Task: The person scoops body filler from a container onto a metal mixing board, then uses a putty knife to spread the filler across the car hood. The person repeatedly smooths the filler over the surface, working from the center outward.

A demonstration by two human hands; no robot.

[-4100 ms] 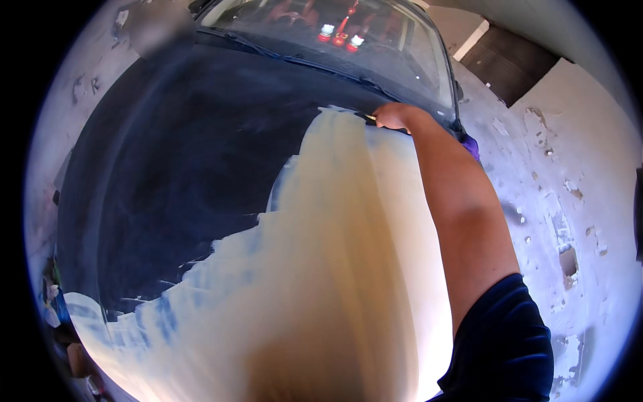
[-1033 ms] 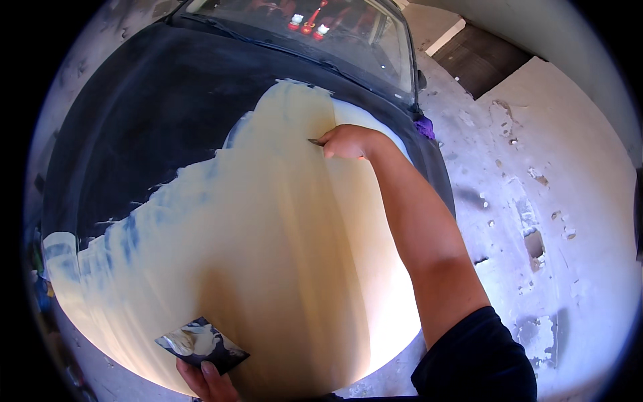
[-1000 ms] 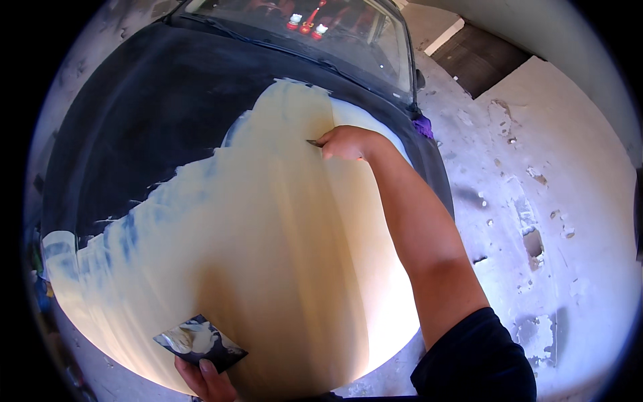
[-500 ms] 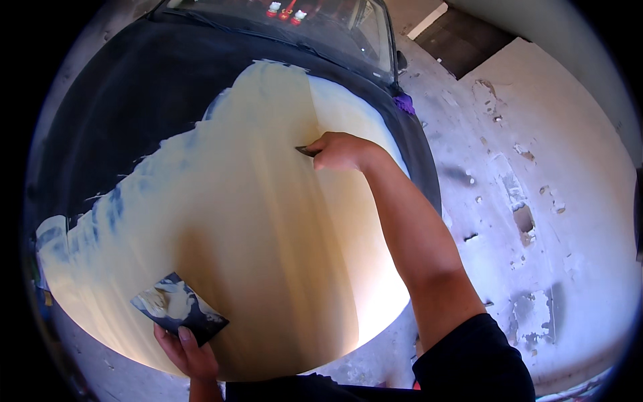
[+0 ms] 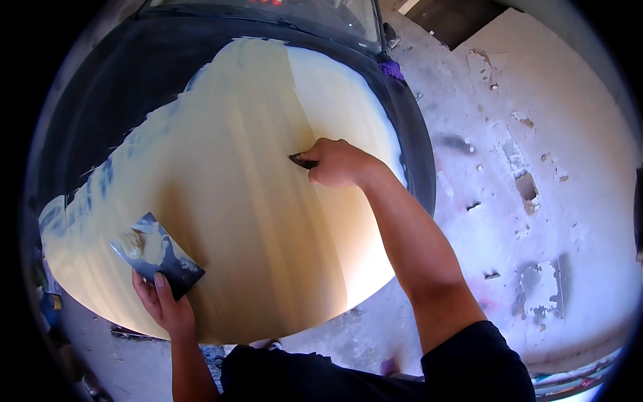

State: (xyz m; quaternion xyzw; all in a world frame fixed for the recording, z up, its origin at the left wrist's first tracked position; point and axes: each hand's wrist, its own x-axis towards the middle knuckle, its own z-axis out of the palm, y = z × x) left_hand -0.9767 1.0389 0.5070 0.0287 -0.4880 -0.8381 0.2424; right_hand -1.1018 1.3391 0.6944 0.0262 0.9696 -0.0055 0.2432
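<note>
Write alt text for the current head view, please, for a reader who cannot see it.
A person's right hand holds a small dark tool over a dark car hood mostly covered in a cream coating; the left hand holds a dark plate with pale paste. The windshield shows at the top.

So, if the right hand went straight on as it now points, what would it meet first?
Probably the cream-coated car hood, just beneath the dark tool in the right hand; whether they touch is unclear.

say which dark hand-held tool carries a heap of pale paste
The flat dark rectangular plate in the left hand; the small dark blade in the right hand shows no such heap.
</note>
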